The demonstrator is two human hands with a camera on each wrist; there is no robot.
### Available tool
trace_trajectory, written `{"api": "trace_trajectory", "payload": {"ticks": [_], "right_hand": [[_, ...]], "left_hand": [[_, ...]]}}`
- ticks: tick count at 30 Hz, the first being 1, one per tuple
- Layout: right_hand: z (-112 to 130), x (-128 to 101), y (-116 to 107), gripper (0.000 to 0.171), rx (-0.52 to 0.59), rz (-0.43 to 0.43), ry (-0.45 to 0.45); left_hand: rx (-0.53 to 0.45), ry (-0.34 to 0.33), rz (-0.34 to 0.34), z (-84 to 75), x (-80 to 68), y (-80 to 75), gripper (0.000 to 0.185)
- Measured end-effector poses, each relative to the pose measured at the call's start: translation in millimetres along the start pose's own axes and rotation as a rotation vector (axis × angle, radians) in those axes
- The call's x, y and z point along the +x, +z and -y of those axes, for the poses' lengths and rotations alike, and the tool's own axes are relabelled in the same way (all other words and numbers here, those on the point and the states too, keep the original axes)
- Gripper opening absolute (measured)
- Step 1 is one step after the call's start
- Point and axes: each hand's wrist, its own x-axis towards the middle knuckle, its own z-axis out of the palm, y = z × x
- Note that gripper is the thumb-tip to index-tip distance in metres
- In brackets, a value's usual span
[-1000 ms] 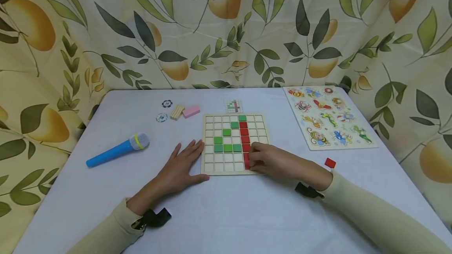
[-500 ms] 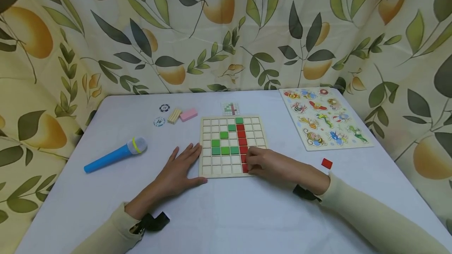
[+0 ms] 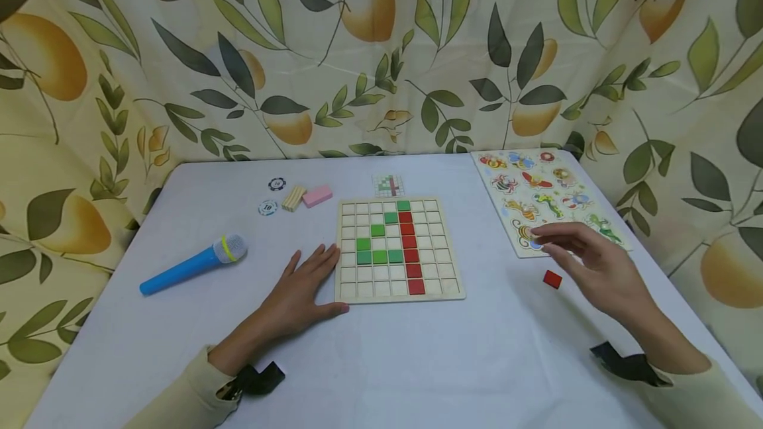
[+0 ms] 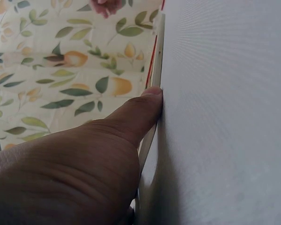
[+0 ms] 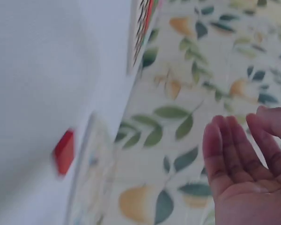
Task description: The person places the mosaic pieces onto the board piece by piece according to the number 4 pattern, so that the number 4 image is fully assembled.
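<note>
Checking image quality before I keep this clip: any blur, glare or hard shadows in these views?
Head view: sharp, evenly lit, soft shadows under the right hand; no glare. Left wrist view: the left hand fills the frame but is sharp. Right wrist view: motion-blurred, the red tile smeared.

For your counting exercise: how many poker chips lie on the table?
2: a dark poker chip at the far left, and a light poker chip just nearer, beside the wooden block.

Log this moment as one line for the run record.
left hand: flat, steadying grid board | right hand: open, empty, above loose red tile | red column: seven tiles
</note>
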Motion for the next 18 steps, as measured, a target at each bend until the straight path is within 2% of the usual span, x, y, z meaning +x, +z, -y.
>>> {"api": "trace_trajectory", "payload": {"ticks": [2, 4, 10, 14, 18], "right_hand": [[-15, -12, -10, 0.033, -0.012, -0.032, 0.112], [-29, -22, -18, 0.033, -0.065, -0.026, 0.207], [-61, -34, -23, 0.042, -0.169, 0.134, 0.369], [-76, -37, -17, 0.05, -0.19, 0.226, 0.412], [-85, -41, -9, 0.048, -0.207, 0.247, 0.353]], "left_hand": [[0.0, 0.0, 0.002, 0.0, -0.4, 0.0, 0.108], [-0.001, 0.001, 0.001, -0.5, -1.1, -0.4, 0.107], [0.003, -0.003, -0.008, -1.4, -2.7, -1.6, 0.107], [0.006, -0.001, -0.002, 0.0, -2.3, -0.6, 0.107], [0.005, 0.005, 0.002, -0.9, -1.2, -0.8, 0.107]]}}
